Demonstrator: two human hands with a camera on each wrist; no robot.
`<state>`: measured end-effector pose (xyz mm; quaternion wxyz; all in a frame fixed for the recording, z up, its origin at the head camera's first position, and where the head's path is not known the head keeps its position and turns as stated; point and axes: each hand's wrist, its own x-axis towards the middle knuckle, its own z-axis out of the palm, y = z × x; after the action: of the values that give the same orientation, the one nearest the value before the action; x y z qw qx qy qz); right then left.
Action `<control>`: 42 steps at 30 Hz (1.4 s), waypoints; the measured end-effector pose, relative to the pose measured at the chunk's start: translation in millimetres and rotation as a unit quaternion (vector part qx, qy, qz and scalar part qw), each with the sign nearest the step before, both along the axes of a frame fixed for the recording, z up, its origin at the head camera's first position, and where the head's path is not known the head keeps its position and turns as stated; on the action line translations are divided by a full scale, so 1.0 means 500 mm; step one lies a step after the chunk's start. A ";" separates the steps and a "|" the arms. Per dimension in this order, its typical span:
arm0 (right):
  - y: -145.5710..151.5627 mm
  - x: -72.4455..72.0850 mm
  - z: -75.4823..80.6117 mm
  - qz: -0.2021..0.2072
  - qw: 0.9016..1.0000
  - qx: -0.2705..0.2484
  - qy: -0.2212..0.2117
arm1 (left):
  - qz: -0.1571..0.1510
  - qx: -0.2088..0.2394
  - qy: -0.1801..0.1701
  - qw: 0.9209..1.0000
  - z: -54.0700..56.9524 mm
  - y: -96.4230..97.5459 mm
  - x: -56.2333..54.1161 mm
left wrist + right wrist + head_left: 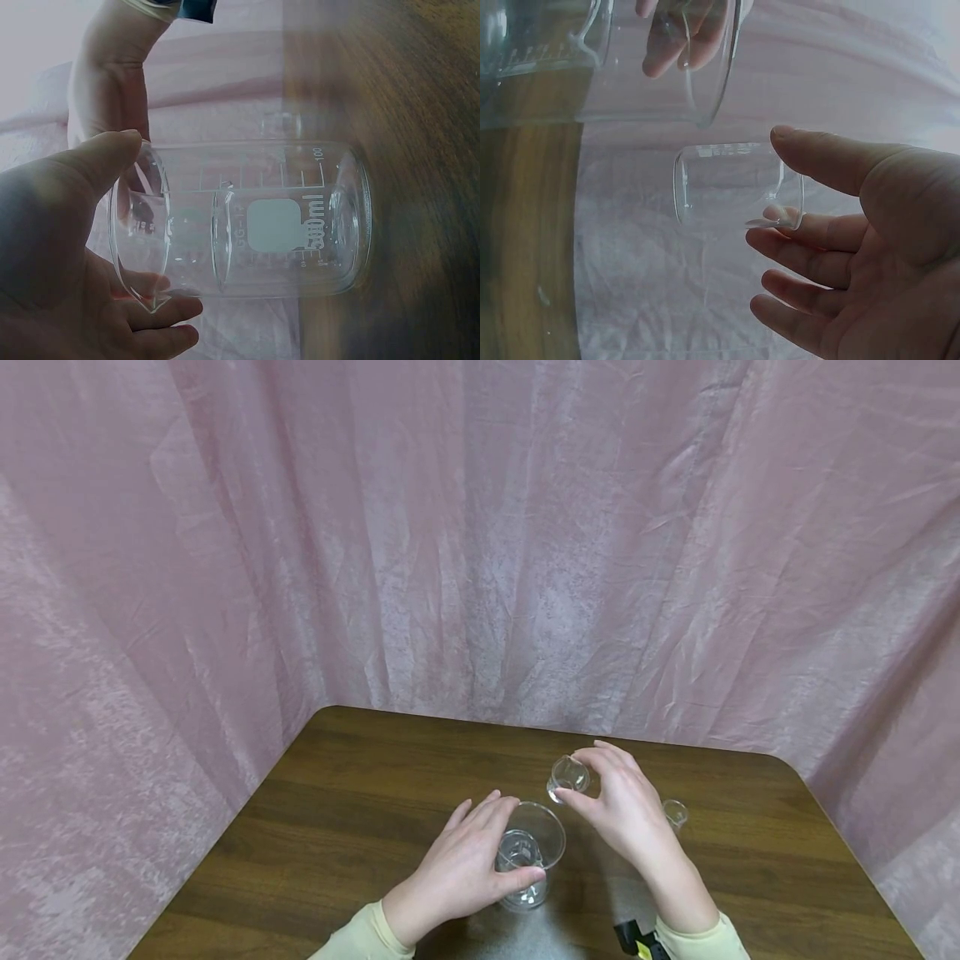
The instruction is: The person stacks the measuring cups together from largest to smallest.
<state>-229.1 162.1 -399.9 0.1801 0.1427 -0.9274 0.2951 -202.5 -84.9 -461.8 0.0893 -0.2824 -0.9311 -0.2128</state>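
Nearest are the pale yellow-green fabric sleeves [367, 933] at the lower edge of the head view, with a black wrist device with a yellow label [637, 937] beside the right cuff; the left hand [468, 868] is wrapped round the mouth of a large clear cylindrical glass beaker [195, 225], thumb on one side of the rim, fingers on the other; that beaker stands upright on the dark brown wood-grain surface [375, 768], with a pouring spout at the lip, white graduation marks and a white "500ml" print on the wall; a smaller clear glass beaker [520, 852] sits inside it, its rim below the outer rim; a bit farther and to the right, the right hand [626, 806] pinches a small clear glass cup-shaped beaker [568, 777] near its mouth, thumb on one side, index finger opposite, remaining fingers apart and slightly bent; the pinched one is off the surface, roughly upright, base down, near the large one but not touching it; right wrist view shows a clear gap between the two, plus left-hand fingertips seen through the large beaker's wall; another small clear glass vessel [676, 812] is on the surface to the right, just beyond the right wrist and partly hidden by it, details too small to read; behind everything hangs a crinkled pink velvety curtain [480, 543], past the far edge of the surface.
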 end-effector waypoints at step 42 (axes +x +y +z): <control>-0.028 0.044 0.027 0.053 0.999 0.000 0.002 | -0.001 -0.005 0.003 1.000 -0.005 0.000 -0.003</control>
<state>-207.0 148.0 -386.4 0.1660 0.1925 -0.9181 0.3041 -203.9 -85.0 -464.1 0.0898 -0.2847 -0.9317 -0.2071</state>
